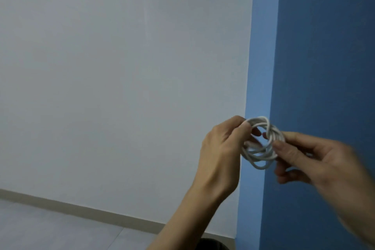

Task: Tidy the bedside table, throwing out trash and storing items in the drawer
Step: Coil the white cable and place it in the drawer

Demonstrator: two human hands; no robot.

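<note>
Two hands hold a small coil of white cable (pixel 261 142) at chest height before a pale wall. The left hand (pixel 221 148) pinches its top edge; the right hand (pixel 316 160), blurred, pinches the opposite side. The cable looks light, limp and springy, likely to uncoil unless held across all its loops.

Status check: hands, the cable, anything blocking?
Left hand pinches coiled white cable on one side. Right hand grips the other side, blurred. Coil held up before the wall; bedside table and drawer out of view.
</note>
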